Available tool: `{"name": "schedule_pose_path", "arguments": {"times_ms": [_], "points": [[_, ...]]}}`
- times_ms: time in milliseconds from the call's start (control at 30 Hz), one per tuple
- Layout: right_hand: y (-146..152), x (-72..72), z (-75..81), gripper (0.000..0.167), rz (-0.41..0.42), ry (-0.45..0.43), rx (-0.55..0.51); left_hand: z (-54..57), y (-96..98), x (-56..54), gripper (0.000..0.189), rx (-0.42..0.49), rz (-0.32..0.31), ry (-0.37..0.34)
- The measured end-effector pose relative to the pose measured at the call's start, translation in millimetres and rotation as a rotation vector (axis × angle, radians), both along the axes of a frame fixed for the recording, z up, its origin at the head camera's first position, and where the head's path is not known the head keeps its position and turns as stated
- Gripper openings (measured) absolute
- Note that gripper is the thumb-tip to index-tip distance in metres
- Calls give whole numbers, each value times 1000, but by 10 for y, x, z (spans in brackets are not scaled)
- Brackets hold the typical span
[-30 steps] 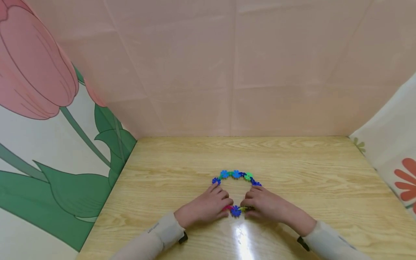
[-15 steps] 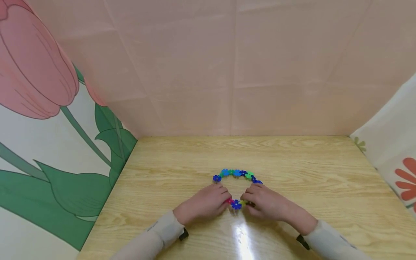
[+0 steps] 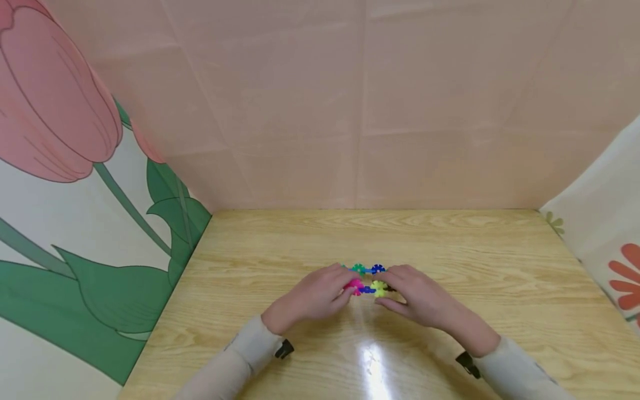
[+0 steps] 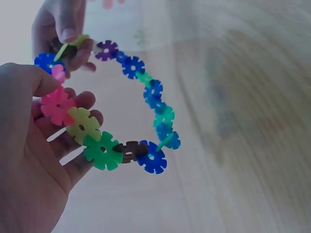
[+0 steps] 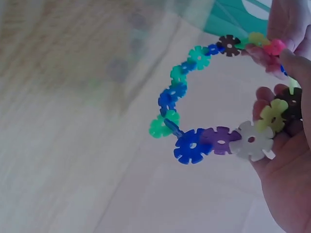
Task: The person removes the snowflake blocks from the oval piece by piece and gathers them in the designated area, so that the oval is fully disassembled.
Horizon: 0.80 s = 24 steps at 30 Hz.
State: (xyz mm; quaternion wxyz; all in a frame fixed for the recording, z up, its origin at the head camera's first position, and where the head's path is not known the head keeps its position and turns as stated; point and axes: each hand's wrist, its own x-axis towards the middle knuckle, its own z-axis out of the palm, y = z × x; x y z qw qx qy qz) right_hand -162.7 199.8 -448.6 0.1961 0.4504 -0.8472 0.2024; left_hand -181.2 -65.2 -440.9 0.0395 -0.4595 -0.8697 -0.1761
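A closed loop of plastic snowflake discs (image 4: 99, 159) is held up between both hands, in blue, green, pink, yellow, purple, white and dark brown. In the head view my left hand (image 3: 322, 293) has its left side; the left wrist view shows thumb and fingers pinching a pink disc (image 4: 54, 112). On the other side my right hand (image 3: 419, 293) pinches the loop near a dark disc (image 5: 293, 110) and a yellow disc (image 5: 269, 112). From there a white disc (image 5: 260, 146) and a purple disc (image 5: 214, 140) follow. The hands hide parts of the loop in the head view.
A wood-grain table (image 3: 280, 239) lies under the hands, with a bright light reflection near its front. A pink sheet (image 3: 280, 111) hangs behind it. Flower-printed panels stand at the left (image 3: 60, 211) and right (image 3: 610, 233).
The loop has gone from lying nearly flat to being lifted and tilted, its near side now closer to its far side in the head view. Both hands have moved up and away from me.
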Motion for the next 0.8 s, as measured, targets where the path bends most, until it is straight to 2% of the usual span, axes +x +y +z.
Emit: {"name": "schedule_pose_path", "arguments": {"times_ms": [267, 433, 567, 800], "points": [[-26, 42, 183, 42, 15, -48, -129, 175, -27, 31, 29, 160, -8, -93], [-46, 77, 265, 39, 37, -144, -215, 249, -41, 57, 39, 202, 7, -151], [-58, 86, 295, 42, 43, -220, -254, 258, -45, 60, 46, 211, 16, -166], [-84, 83, 299, 41, 10, -275, -299, 214, -48, 47, 43, 236, 12, -169]]}}
